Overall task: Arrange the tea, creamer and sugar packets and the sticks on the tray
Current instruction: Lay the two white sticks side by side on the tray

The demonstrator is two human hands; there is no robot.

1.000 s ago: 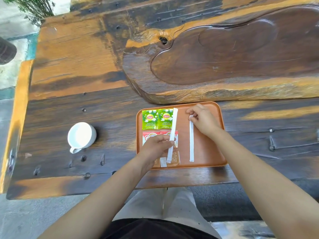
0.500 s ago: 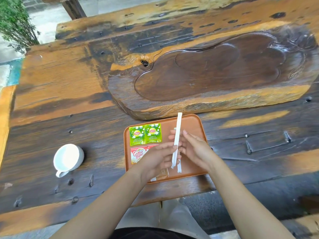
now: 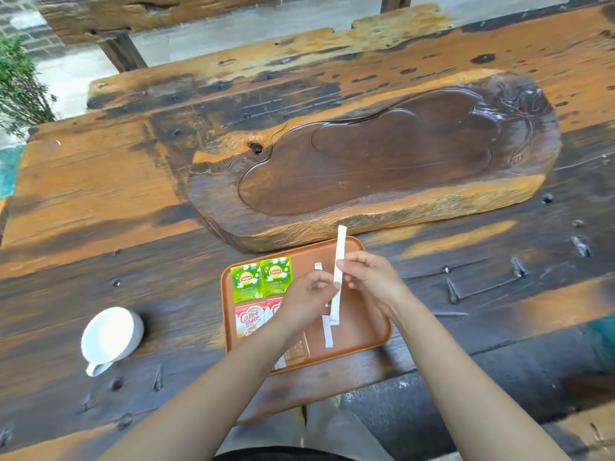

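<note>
A white paper-wrapped stick (image 3: 338, 277) is held upright over the tray (image 3: 362, 331), just below the centre of the frame. Its top end passes the tray's far rim; its bottom end hangs above the tray floor. Both hands hold this stick: the right hand (image 3: 369, 281) pinches it near mid-length with thumb and fingers closed on the wrapper, and the left hand (image 3: 307, 297) has its grip closed on the stick from the left side.

A second stick (image 3: 326, 331) lies flat on the tray behind the left hand, running from far to near, partly hidden by the fingers.

The tray is orange-brown with rounded corners and sits on the worktop (image 3: 133, 247) in the lower centre of the frame. Two green tea packets (image 3: 261, 279) lie side by side in the tray's far-left corner. Below them lie the red and white creamer packets (image 3: 249, 319), the right one mostly covered by the left wrist. A brown packet (image 3: 297, 351) lies at the tray's near edge, partly under the left forearm; its label cannot be read.

A white cup (image 3: 111, 336) rests on the worktop at the lower left, well apart from the tray. A large carved wooden slab (image 3: 372, 161) occupies the worktop just beyond the tray.
</note>
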